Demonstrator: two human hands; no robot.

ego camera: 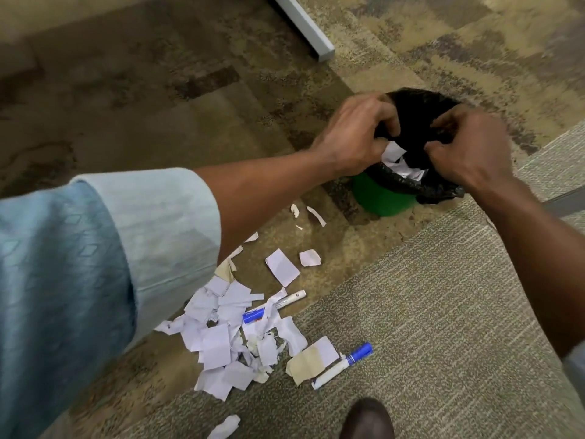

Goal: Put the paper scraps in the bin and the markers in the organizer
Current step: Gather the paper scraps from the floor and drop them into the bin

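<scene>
A small green bin (383, 198) lined with a black bag stands on the carpet. Both hands hover over its mouth. My left hand (354, 134) is curled around white paper scraps (394, 152) that hang into the bag. My right hand (468, 147) has its fingers bent at the bag's right rim; what it holds is hidden. A heap of torn white scraps (228, 337) lies on the floor below. A blue-capped marker (343, 364) lies at the heap's right edge, another marker (254, 315) is half buried, and a white marker end (291, 297) pokes out.
Loose scraps (283, 267) are scattered between the heap and the bin, and one (224, 427) lies near the bottom edge. A dark shoe tip (367, 419) is at the bottom. A grey metal bar (304, 23) lies at the top. No organizer is in view.
</scene>
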